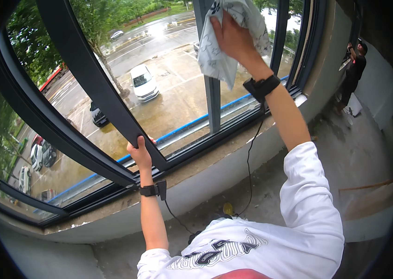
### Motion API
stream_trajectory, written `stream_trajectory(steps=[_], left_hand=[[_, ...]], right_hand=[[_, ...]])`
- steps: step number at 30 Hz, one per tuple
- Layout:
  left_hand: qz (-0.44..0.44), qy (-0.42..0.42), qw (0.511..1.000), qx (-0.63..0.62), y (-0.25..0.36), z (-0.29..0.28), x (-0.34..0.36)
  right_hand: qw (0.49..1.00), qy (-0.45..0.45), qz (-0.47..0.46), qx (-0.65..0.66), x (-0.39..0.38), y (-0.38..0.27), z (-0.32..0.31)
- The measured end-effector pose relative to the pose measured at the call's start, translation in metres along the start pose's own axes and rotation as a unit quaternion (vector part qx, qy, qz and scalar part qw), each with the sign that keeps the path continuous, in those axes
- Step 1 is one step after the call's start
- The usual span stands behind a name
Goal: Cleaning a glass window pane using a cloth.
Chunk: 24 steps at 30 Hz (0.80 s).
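My left hand (139, 151) grips the lower part of a dark grey window sash frame (103, 90), with the thumb on its front face and fingertips curled round the far side. Up at the top centre, my right hand (236, 39) holds a pale, patterned cloth or sheet (212, 63) over the upper glass, beside a grey vertical bar (214, 111). The cloth hides part of that bar. Both wrists wear black strapped devices with dangling cables.
A concrete sill (182, 172) runs under the window track. At the right, a person (354, 69) in dark clothes works at another opening above the grey floor (317, 195). Outside are trees, a road and parked cars (143, 83).
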<state>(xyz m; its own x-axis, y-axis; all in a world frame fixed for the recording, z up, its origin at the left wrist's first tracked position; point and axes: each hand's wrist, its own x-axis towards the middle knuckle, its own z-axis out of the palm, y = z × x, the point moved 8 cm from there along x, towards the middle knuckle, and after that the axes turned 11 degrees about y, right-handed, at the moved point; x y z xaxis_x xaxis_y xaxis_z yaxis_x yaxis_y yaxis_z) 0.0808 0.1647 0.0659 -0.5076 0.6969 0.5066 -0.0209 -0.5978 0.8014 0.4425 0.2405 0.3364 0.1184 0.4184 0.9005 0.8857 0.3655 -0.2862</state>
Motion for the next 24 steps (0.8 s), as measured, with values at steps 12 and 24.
stream_trajectory(steps=[12,24], left_hand=[[-0.020,0.003,1.000,-0.010,0.001,-0.007,0.002],[-0.029,-0.015,0.999,0.018,0.002,0.002,0.001]], right_hand=[[0.999,-0.028,0.002,0.045,-0.064,-0.021,0.028],[0.862,-0.427,0.141,0.235,-0.205,-0.114,0.093]])
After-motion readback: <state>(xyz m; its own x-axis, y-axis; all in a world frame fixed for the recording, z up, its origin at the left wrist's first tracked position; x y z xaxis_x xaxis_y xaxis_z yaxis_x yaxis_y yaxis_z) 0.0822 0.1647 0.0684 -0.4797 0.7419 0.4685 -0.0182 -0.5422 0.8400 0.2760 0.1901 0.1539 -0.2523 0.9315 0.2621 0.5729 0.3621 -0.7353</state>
